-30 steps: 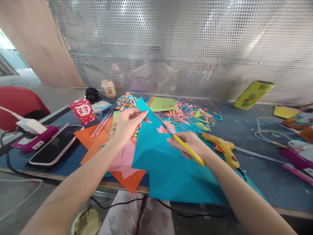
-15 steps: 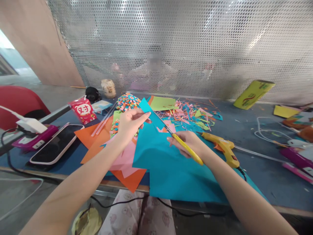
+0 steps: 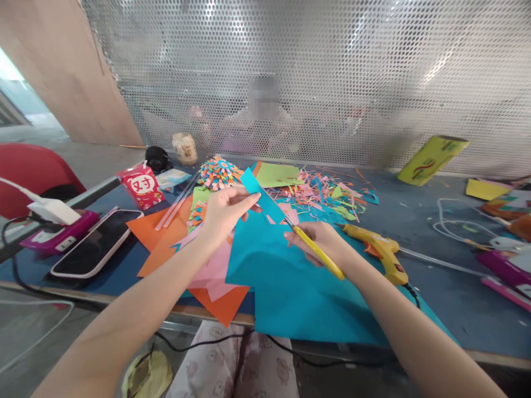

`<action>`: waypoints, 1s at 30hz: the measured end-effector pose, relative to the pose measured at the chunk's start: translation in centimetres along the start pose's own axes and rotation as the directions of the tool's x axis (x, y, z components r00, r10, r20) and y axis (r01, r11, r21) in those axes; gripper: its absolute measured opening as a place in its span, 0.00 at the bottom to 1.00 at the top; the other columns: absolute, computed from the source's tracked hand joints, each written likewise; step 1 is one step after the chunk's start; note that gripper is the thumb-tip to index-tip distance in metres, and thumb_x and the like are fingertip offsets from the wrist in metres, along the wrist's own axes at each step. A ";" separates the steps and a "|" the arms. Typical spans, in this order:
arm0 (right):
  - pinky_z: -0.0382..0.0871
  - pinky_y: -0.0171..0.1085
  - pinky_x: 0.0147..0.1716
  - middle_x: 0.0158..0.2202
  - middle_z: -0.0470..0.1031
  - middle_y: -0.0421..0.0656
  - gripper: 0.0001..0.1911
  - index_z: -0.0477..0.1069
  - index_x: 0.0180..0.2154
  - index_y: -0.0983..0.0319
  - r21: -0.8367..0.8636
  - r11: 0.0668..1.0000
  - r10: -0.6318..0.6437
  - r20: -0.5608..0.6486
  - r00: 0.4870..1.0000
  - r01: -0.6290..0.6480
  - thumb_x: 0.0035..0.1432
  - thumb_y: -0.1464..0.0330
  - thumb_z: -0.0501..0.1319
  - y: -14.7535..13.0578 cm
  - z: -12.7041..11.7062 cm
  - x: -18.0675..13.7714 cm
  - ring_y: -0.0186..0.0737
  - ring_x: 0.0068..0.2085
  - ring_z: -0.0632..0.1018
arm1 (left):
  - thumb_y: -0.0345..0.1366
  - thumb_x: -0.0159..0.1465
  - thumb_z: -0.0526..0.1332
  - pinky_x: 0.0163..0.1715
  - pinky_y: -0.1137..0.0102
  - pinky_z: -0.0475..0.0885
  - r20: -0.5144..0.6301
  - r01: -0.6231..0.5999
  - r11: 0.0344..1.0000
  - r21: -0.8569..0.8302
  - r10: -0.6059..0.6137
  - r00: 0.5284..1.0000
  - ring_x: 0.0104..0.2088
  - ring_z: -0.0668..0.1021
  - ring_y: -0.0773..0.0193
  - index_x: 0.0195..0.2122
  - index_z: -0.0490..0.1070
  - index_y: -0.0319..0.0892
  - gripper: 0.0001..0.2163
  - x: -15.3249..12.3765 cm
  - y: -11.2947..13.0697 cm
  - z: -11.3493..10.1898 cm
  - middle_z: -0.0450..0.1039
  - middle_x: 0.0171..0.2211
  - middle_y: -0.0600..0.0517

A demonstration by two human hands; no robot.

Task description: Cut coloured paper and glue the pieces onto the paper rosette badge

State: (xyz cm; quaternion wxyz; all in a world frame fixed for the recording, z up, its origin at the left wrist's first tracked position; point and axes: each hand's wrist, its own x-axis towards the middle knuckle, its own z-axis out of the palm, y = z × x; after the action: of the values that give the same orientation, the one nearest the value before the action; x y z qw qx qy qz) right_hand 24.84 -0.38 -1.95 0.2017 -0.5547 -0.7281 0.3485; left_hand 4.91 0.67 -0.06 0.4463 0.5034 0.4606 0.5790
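Between the thumb and fingers of my left hand (image 3: pixel 230 213) is a narrow strip of blue paper (image 3: pixel 254 183), held tilted above the table. My right hand (image 3: pixel 317 240) grips yellow-handled scissors (image 3: pixel 313 246), their blades lying along the strip's right edge. Large blue paper sheets (image 3: pixel 298 298) spread beneath both hands. Orange sheets (image 3: pixel 160 237) and pink paper (image 3: pixel 215 268) lie under my left forearm. Behind my left hand sits a multicoloured paper flower ball (image 3: pixel 219 171). Part of a second paper flower (image 3: pixel 197 214) shows beside my left wrist.
Paper scraps (image 3: pixel 319 190) pile up behind the scissors, next to a green sheet (image 3: pixel 277 174). A yellow glue gun (image 3: pixel 379 249) lies right of my right hand. At left are a phone (image 3: pixel 97 243), a purple power strip (image 3: pixel 62 235) and a red packet (image 3: pixel 141 185). A perforated metal panel (image 3: pixel 332 72) stands behind.
The blue strip and my left hand have shifted slightly right, toward the scissors. The blades show less of their length beside the strip. My right hand has hardly moved.
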 end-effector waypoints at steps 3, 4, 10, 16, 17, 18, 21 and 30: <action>0.51 0.33 0.15 0.11 0.55 0.33 0.26 0.66 0.23 0.61 -0.023 0.999 -0.024 -0.015 1.000 0.024 0.48 0.44 0.56 0.1 0.1 0.2 0.30 0.14 0.61 | 0.37 0.50 0.67 0.10 0.77 0.54 -0.002 0.009 1.000 -0.008 -0.009 1.000 0.17 0.73 0.70 0.21 0.70 0.40 0.09 0.0 -0.1 0.1 0.74 0.19 0.50; 0.51 0.32 0.15 0.11 0.54 0.33 0.26 0.66 0.23 0.61 -0.039 0.998 -0.042 -0.025 0.999 0.041 0.47 0.44 0.56 0.2 0.2 0.2 0.29 0.14 0.60 | 0.37 0.50 0.67 0.10 0.77 0.55 0.005 0.008 1.000 -0.009 -0.008 1.000 0.17 0.73 0.70 0.21 0.70 0.40 0.09 0.0 -0.1 0.1 0.74 0.19 0.51; 0.53 0.32 0.16 0.12 0.55 0.33 0.27 0.65 0.23 0.61 -0.025 0.999 -0.047 -0.057 0.997 0.046 0.47 0.43 0.56 0.3 0.4 0.3 0.30 0.16 0.62 | 0.35 0.49 0.68 0.11 0.77 0.56 0.071 -0.003 0.999 -0.032 0.005 0.997 0.16 0.73 0.70 0.20 0.69 0.39 0.08 0.1 -0.5 0.1 0.74 0.18 0.51; 0.53 0.32 0.15 0.11 0.55 0.33 0.26 0.66 0.23 0.61 0.024 1.000 -0.007 -0.032 0.999 0.008 0.46 0.43 0.56 0.1 0.4 0.1 0.31 0.14 0.61 | 0.35 0.48 0.68 0.12 0.77 0.57 0.060 0.018 0.999 -0.042 -0.016 0.998 0.17 0.75 0.69 0.20 0.68 0.39 0.09 0.2 -0.4 0.3 0.73 0.17 0.51; 0.52 0.32 0.15 0.11 0.54 0.33 0.26 0.66 0.23 0.61 0.011 1.000 -0.016 -0.045 0.999 0.017 0.46 0.43 0.56 0.1 0.4 0.1 0.30 0.14 0.60 | 0.35 0.48 0.68 0.13 0.76 0.58 0.061 0.020 0.999 -0.045 -0.017 0.998 0.18 0.75 0.69 0.20 0.68 0.39 0.09 0.2 -0.4 0.3 0.73 0.17 0.51; 0.50 0.32 0.15 0.11 0.54 0.33 0.26 0.65 0.22 0.61 -0.006 0.999 -0.034 -0.060 0.998 0.034 0.46 0.43 0.56 0.2 0.4 0.2 0.29 0.14 0.59 | 0.35 0.48 0.68 0.13 0.76 0.58 0.064 0.020 0.999 -0.045 -0.017 0.998 0.17 0.74 0.69 0.20 0.69 0.39 0.09 0.2 -0.4 0.3 0.73 0.17 0.51; 0.48 0.32 0.17 0.11 0.54 0.34 0.27 0.64 0.22 0.61 -0.060 0.993 -0.103 -0.089 0.991 0.098 0.47 0.43 0.55 0.4 0.5 0.4 0.29 0.16 0.57 | 0.35 0.49 0.68 0.14 0.76 0.59 0.072 0.018 1.000 -0.023 -0.016 0.997 0.15 0.72 0.71 0.21 0.70 0.39 0.08 0.0 -0.4 0.5 0.73 0.17 0.52; 0.48 0.32 0.18 0.13 0.50 0.33 0.26 0.62 0.21 0.61 -0.030 0.994 -0.109 -0.078 0.991 0.107 0.47 0.44 0.55 0.5 0.6 0.5 0.29 0.17 0.56 | 0.35 0.51 0.67 0.14 0.76 0.58 0.126 -0.010 1.000 0.005 0.009 0.992 0.15 0.71 0.72 0.20 0.69 0.40 0.08 -0.4 -0.4 0.5 0.75 0.18 0.51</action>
State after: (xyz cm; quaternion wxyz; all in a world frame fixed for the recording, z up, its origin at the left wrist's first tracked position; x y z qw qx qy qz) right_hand 24.60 -0.06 -2.77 0.2418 -0.5306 -0.7528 0.3053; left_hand 5.48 0.43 -0.47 0.4703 0.5422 0.4307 0.5471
